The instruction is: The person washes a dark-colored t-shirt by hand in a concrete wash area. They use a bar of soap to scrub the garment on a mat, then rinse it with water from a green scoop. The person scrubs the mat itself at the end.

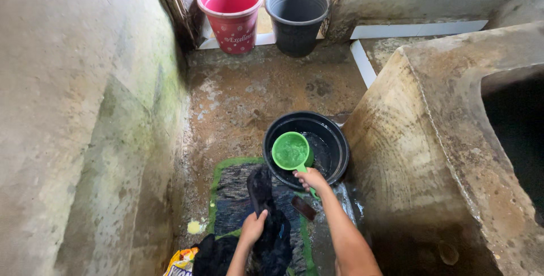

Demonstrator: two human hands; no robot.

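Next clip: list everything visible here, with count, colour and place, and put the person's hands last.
bucket: 1, red, far end of floor, left.
dark bucket: 1, grey-black, beside the red one.
basin: 1, black, on floor by the tank.
dipper: 1, green, over the basin.
cloth: 1, black, wet, on the board.
washboard: 1, green-edged, on floor.
brush: 1, dark, on the board; kind uncertain.
packet: 1, yellow, bottom edge.
concrete tank: 1, grey, right.
left hand: on the cloth.
right hand: grips the dipper handle.
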